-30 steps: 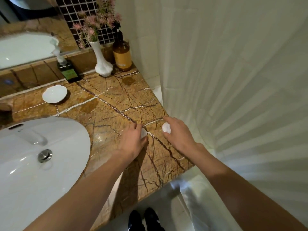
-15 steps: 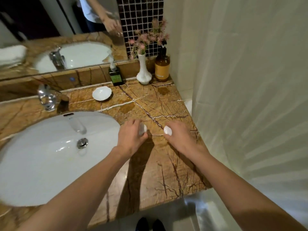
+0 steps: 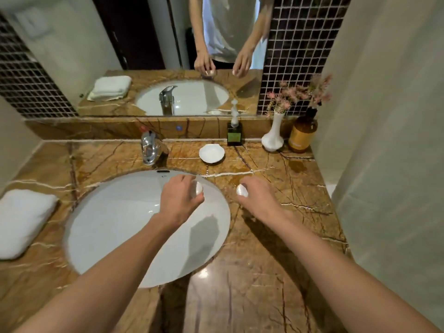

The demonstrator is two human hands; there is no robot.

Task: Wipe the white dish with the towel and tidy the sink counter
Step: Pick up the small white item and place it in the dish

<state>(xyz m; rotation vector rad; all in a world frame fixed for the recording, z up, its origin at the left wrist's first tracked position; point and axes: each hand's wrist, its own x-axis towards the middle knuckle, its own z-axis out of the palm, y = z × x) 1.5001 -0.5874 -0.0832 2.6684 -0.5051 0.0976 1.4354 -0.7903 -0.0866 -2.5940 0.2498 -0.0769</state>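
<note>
The small white dish (image 3: 212,153) sits on the brown marble counter (image 3: 276,236) behind the sink, right of the tap. A folded white towel (image 3: 22,222) lies at the counter's far left edge. My left hand (image 3: 179,200) hovers over the right part of the white basin (image 3: 120,227), closed on a small white object (image 3: 198,188). My right hand (image 3: 258,197) is over the counter just right of the basin, holding another small white object (image 3: 241,190). Both hands are in front of the dish and apart from it.
A chrome tap (image 3: 151,150) stands behind the basin. At the back right stand a dark soap dispenser (image 3: 234,133), a white vase with pink flowers (image 3: 272,139) and an amber bottle (image 3: 302,135). A pale curtain (image 3: 389,164) hangs at the right; a mirror (image 3: 168,56) is above.
The view has swung left and up, bringing the whole basin, towel and mirror into sight. Both hands, still holding the white objects, have shifted left; the left one is now over the basin.
</note>
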